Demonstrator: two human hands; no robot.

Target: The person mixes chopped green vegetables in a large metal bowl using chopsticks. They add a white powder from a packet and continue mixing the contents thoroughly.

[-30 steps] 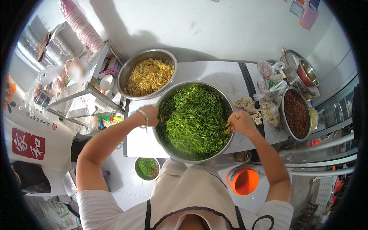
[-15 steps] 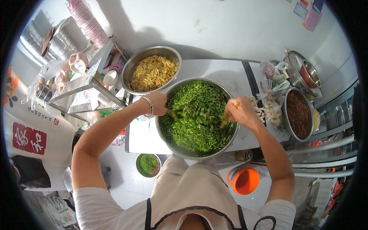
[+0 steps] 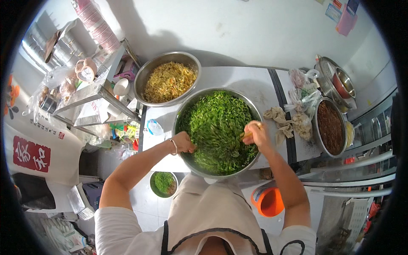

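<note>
A big steel bowl full of chopped green leaves stands on the white table before me. My left hand, a bracelet at its wrist, is closed at the bowl's left side. It grips a brownish wooden handle, mostly hidden by the fingers. Over the right part of the bowl, my right hand is wrapped round another yellow-brown wooden handle. The working ends of both tools are hidden in the greens, whose middle is smeared by motion.
Behind it sits a steel bowl of yellow shredded food. Cloths, plastic bags and a bowl of brown filling lie right. A metal shelf stands left. On the floor are a small bowl of greens and an orange bucket.
My left hand has come down toward me along the bowl's left side. My right hand has shifted slightly left and nearer, and the greens have been stirred about.
</note>
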